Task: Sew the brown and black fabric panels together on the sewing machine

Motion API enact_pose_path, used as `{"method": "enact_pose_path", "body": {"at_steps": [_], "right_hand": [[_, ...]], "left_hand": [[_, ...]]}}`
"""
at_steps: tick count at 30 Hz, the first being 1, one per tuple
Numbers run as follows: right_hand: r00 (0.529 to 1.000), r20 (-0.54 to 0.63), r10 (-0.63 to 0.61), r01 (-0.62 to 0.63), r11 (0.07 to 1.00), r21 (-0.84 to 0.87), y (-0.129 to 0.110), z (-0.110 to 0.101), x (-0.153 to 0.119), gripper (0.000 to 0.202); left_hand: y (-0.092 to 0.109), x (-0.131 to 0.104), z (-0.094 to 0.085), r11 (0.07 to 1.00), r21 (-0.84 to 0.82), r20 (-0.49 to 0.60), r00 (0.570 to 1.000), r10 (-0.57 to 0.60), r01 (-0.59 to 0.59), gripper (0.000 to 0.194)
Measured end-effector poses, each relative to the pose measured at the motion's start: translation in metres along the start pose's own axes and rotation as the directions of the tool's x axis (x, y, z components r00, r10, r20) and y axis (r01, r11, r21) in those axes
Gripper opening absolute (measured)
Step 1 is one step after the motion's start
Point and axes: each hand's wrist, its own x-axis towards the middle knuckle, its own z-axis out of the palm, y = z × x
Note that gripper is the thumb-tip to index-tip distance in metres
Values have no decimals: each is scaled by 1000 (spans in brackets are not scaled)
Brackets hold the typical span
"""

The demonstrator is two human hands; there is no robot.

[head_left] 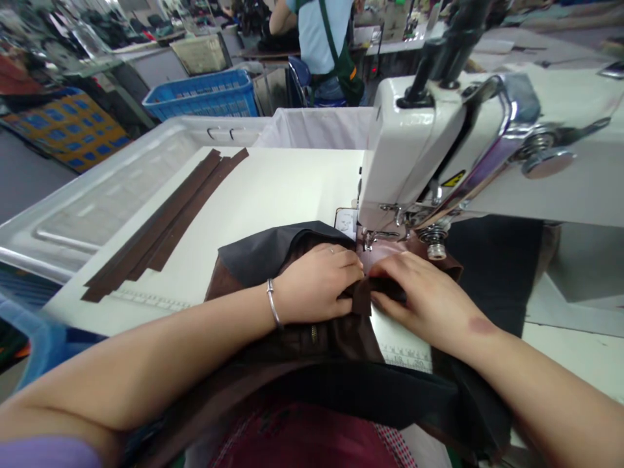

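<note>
Dark brown and black fabric, seemingly a garment [258, 253], lies over the table in front of a white sewing machine [400, 149]. My left hand [319, 279], with a bracelet at its wrist, presses on the garment and pinches its edge just left of the presser foot [368, 242]. Close by on the right, my right hand [414, 289] has thumb and fingers closed on the same brown cloth. A short brown flap [361, 298] shows between the two hands. A small zipper [314, 333] shows below my left hand. My fingertips are partly hidden in the folds.
Several brown fabric strips [166, 221] lie on the white tabletop [287, 179] at the left. Beyond it are a clear plastic tray [121, 182] and a blue basket [202, 94]. A person [324, 45] in a light blue top is at the back. Printed rulers run along the table.
</note>
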Motion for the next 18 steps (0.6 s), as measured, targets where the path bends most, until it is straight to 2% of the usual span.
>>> {"method": "enact_pose_path", "body": {"at_steps": [3, 5, 8, 11, 14, 18], "right_hand": [[1000, -4, -15, 15, 1000, -4, 1, 4, 0, 31], [1000, -15, -15, 15, 1000, -13, 1, 6, 1, 31], [997, -73, 33, -34, 999, -3, 1, 7, 4, 17], [986, -138, 92, -86, 995, 50, 2, 8, 6, 14], [979, -171, 111, -96, 991, 96, 3, 9, 6, 12], [969, -210, 131, -104, 985, 134, 4, 8, 6, 14]], "left_hand": [[-8, 5, 3, 995, -97, -62, 998, -3, -3, 23], [-13, 8, 3, 988, -151, -83, 996, -27, 14, 23], [-17, 12, 3, 981, -184, -99, 993, -72, 53, 27], [-15, 12, 5, 972, -216, -122, 985, -122, 93, 21], [-14, 12, 8, 966, -231, -125, 981, -146, 114, 34], [-16, 13, 9, 959, -252, -116, 980, -159, 126, 19]]}}
